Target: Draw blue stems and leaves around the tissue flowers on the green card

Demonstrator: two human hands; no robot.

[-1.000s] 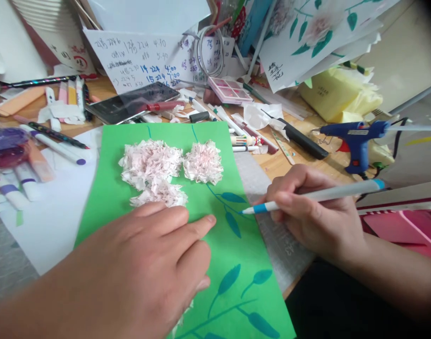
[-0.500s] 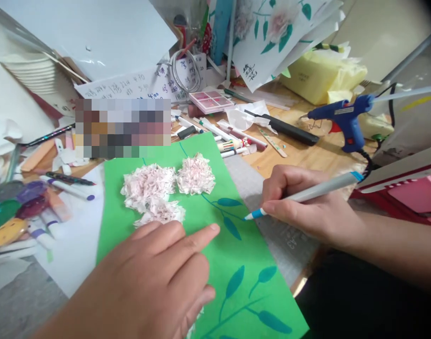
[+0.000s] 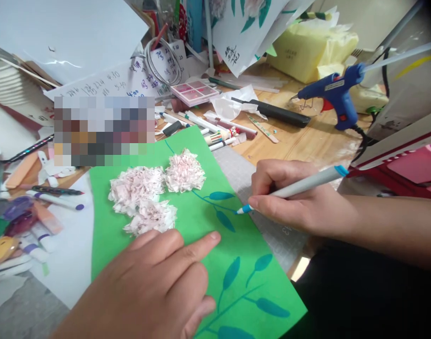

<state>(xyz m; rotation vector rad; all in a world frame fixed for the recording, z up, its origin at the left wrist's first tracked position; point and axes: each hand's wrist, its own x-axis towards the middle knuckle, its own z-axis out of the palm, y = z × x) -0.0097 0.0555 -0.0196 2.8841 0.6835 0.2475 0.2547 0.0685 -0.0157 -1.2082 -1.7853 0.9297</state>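
My right grip (image 3: 289, 205) pinches a marker (image 3: 300, 187), barrel slanting up to the right, tip on the painted stem (image 3: 215, 202) just left of it. My left grip (image 3: 159, 282) lies flat, unclenched, on the green sheet (image 3: 187, 219), farther from that stem.

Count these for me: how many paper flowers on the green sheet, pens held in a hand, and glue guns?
paper flowers: 3
pen in the right hand: 1
glue gun: 1
total: 5
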